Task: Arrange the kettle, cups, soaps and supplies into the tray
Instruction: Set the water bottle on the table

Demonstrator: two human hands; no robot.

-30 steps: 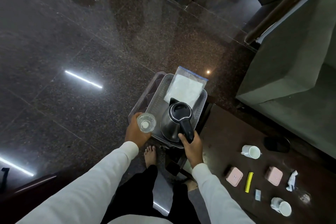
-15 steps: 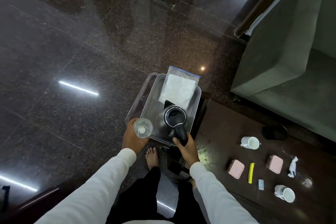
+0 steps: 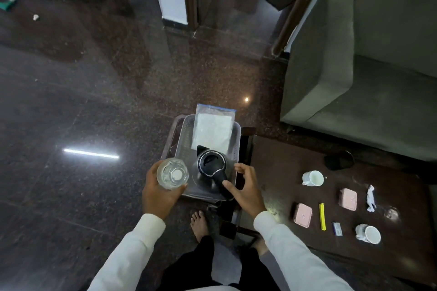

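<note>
With the kettle (image 3: 211, 165) and a bag (image 3: 212, 130) in the tray (image 3: 185, 134), the left hand (image 3: 159, 192) grips a glass (image 3: 172, 173) at the tray's 7 o'clock, the right hand (image 3: 246, 188) hovers loosely open, and cups (image 3: 312, 178), soaps (image 3: 303, 215) and sachets wait on the desk (image 3: 272, 168).

One head-worn wide-angle camera is looking steeply down and forward from standing height. It is taking in both sleeves, with the left hand (image 3: 159, 192) and right hand (image 3: 246, 188) sitting close below centre, over the tray (image 3: 185, 130). The table (image 3: 279, 163) is stretching off right, the floor (image 3: 71, 101) left; edges are bending, probably lens distortion.
</note>
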